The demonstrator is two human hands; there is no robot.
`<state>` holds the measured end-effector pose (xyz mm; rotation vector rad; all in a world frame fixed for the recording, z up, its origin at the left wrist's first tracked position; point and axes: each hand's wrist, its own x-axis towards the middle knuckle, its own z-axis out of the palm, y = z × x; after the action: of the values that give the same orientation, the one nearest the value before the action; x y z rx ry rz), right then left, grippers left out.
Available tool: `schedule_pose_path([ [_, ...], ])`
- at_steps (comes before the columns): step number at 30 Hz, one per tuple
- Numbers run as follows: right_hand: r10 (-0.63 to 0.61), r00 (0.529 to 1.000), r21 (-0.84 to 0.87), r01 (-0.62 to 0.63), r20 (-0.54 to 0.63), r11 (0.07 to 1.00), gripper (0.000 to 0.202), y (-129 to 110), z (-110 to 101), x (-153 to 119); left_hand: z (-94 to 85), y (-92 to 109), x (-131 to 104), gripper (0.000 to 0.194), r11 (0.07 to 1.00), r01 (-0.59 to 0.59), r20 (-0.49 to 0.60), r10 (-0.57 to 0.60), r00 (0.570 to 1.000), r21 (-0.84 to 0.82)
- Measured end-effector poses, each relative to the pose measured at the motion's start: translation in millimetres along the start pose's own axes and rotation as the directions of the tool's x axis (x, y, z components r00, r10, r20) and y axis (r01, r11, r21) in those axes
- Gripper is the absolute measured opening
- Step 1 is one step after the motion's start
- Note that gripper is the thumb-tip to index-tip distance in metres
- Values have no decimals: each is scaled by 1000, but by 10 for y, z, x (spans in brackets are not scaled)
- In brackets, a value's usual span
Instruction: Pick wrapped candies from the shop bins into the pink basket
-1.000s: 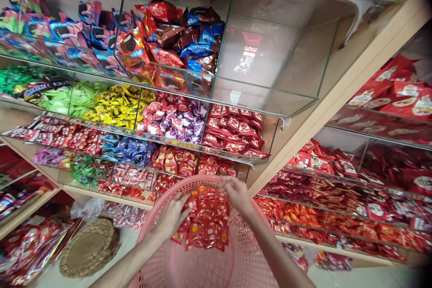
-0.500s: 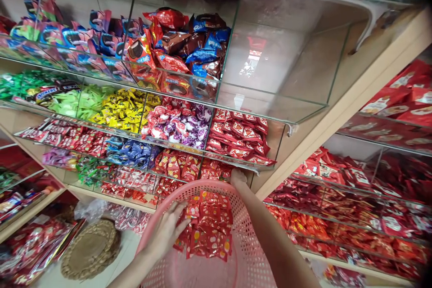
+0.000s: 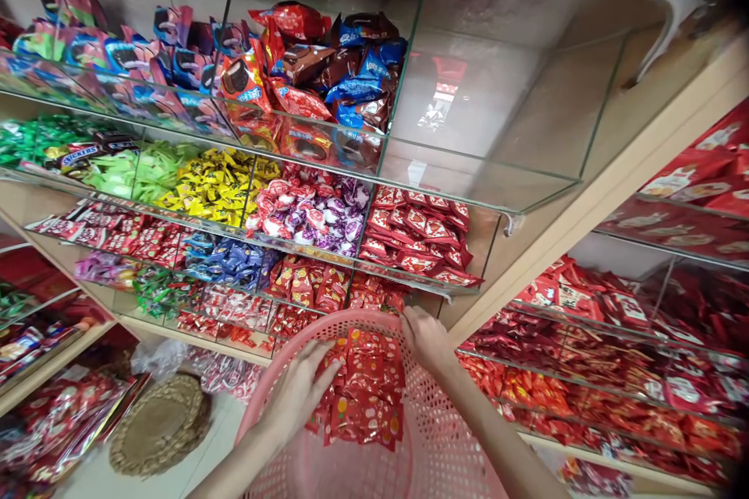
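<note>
A pink perforated plastic basket (image 3: 260, 398) is in front of me, tilted towards the shelves. Inside it lies a pile of red candy packets (image 3: 366, 386) with coloured dots. My left hand (image 3: 296, 390) reaches inside the basket's left wall, its fingers apart against the left edge of the pile. Past the far right rim, my right hand (image 3: 426, 335) has its fingers curled, close to red packets (image 3: 374, 292) on a low shelf. What those fingers hold, if anything, is hidden.
Glass-fronted shelves hold yellow candies (image 3: 219, 187), red and purple wrapped candies (image 3: 310, 207), and red packets (image 3: 415, 226). A wooden upright (image 3: 585, 226) separates them from another stocked unit at right. Woven trays (image 3: 161, 425) lie on the floor at left.
My right hand has drawn back from the low shelf towards the basket's rim, and more of it shows. My left hand has barely shifted. The view has moved slightly.
</note>
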<state>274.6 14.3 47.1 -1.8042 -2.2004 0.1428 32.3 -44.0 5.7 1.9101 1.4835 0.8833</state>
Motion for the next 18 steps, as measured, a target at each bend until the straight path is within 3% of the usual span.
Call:
schedule_pose_path([
  [2, -59, 998, 308, 67, -34, 949, 28, -119, -82, -212, -15, 116, 59, 39, 986, 44, 0, -44, 999, -160],
  [3, -63, 998, 496, 59, -8, 867, 29, -185, -114, -307, -20, 181, 86, 41, 961, 74, 18, -72, 997, -267],
  [5, -70, 992, 798, -39, 102, 601, 28, -315, -152, -463, -27, 312, 124, 49, 850, 146, 107, -106, 989, -506],
  [7, -99, 974, 919, -157, 205, 362, 26, -413, -142, -572, -30, 424, 131, 54, 699, 243, 252, -92, 963, -673],
  [8, -115, 965, 935, -194, 237, 297, 26, -443, -121, -609, -30, 465, 122, 54, 643, 286, 309, -79, 948, -711],
  [11, -121, 957, 936, -223, 263, 272, 26, -456, -18, -656, -22, 518, 69, 47, 629, 314, 350, -70, 934, -711],
  [15, -23, 983, 944, -167, 180, 283, 21, -410, 110, -661, 9, 486, -17, 44, 757, 247, 300, -71, 951, -604],
  [18, 12, 981, 953, -189, 192, 237, 20, -416, 173, -700, 42, 439, -89, 46, 808, 251, 305, -93, 948, -533],
])
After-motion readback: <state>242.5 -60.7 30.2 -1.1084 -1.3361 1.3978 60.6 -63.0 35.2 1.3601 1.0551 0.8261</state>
